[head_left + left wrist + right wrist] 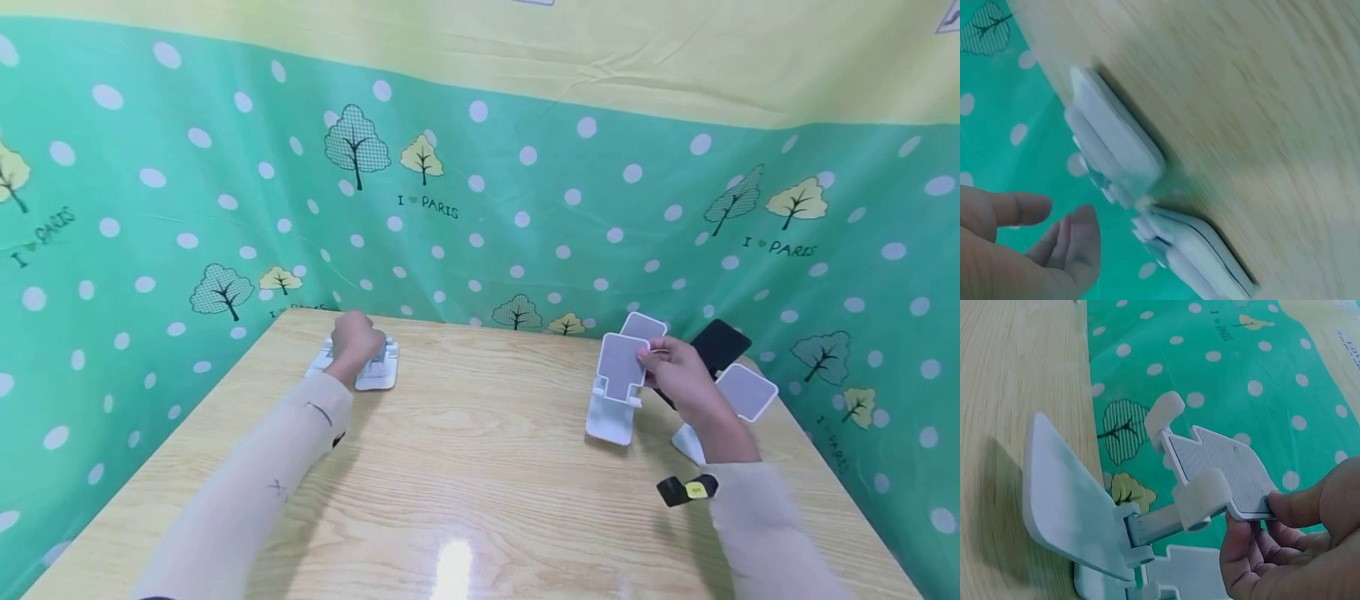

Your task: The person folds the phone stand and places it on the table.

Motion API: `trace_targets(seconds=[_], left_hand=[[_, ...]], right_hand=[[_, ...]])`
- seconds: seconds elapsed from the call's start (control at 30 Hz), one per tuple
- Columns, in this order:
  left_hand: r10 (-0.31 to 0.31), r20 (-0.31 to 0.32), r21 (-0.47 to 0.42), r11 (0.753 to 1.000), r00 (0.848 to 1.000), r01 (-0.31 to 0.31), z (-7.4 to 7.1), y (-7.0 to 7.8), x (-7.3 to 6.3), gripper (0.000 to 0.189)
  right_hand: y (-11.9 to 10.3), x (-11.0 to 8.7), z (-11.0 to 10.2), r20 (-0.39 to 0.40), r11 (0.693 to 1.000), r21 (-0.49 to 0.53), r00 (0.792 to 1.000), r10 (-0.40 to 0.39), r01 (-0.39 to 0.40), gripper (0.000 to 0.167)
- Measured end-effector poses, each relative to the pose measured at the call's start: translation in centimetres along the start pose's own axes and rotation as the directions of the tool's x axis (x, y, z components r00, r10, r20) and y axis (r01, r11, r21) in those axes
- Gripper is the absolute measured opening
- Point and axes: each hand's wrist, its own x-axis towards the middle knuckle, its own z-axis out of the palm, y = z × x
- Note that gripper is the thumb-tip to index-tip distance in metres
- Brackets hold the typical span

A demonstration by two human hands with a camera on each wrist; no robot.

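My right hand (681, 377) pinches the edge of the grey-padded top plate of a white phone stand (622, 367), thumb on the pad and fingers behind it. In the right wrist view the stand's base (1066, 494) is tilted up off the table, joined to the plate by a short stem. At the table's back left, my left hand (357, 337) is over two folded white phone stands. The left wrist view shows its fingers (1085, 240) apart from the thumb with nothing between them. One folded stand (1116, 128) and another folded stand (1200, 253) lie side by side.
Behind the gripped stand is another white stand (643, 325). A black flat plate (720, 343) and a further white stand (746, 392) are to the right of it. A green dotted curtain (480, 217) hangs along the back of the wooden table (480, 467).
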Motion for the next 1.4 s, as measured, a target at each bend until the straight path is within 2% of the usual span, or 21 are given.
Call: trace_targets(seconds=[0.1, 0.27, 0.3, 0.43, 0.6, 0.77, 0.97, 1.2, 1.4], left_hand=[[0.003, 0.027, -0.023, 1.0, 1.0, -0.003, 0.3, 0.5, -0.2, 0.048], [0.024, 0.041, -0.05, 0.999, 0.999, -0.022, 1.0, 1.2, -0.4, 0.048], [0.033, 0.031, -0.044, 0.999, 0.999, -0.031, 1.2, 1.3, -0.4, 0.046], [0.053, 0.013, -0.024, 0.998, 0.998, -0.053, 2.1, 1.8, -0.5, 0.013], [0.07, 0.021, -0.057, 0.996, 0.997, -0.069, 3.3, 2.6, -0.7, 0.03], [0.098, 0.065, -0.106, 0.99, 0.993, -0.091, 4.7, 3.1, -1.2, 0.032], [0.128, 0.086, -0.137, 0.984, 0.988, -0.116, 6.5, 4.1, -1.9, 0.032], [0.098, 0.136, -0.192, 0.979, 0.986, -0.071, 8.2, 5.3, -2.8, 0.033], [0.096, 0.179, -0.245, 0.968, 0.979, -0.051, 9.7, 6.8, -3.5, 0.034]], right_hand=[[-0.5, 0.2, 0.6, 0.013, 1.0, 0.01, 1.0, 0.02, -0.02, 0.031], [-1.5, 0.5, 1.4, 0.023, 0.999, 0.035, 0.999, 0.035, -0.036, 0.029], [-1.6, 0.5, 1.5, 0.024, 0.999, 0.04, 0.999, 0.033, -0.034, 0.028], [-2.4, 0.7, 2.1, 0.025, 0.998, 0.058, 1.0, 0.017, -0.019, 0.027], [-3.4, 0.8, 3.1, 0.024, 0.995, 0.091, 0.999, 0.026, -0.028, 0.028], [-4.4, 1.1, 4.2, 0.043, 0.989, 0.145, 0.999, 0.02, -0.026, 0.027], [-5.0, 1.5, 5.9, 0.041, 0.984, 0.175, 0.999, 0.002, -0.009, 0.03], [-6.1, 1.9, 7.3, 0.038, 0.981, 0.195, 0.999, -0.01, 0.002, 0.032], [-7.0, 2.2, 7.9, 0.046, 0.978, 0.206, 0.999, 0.0, -0.009, 0.031]])
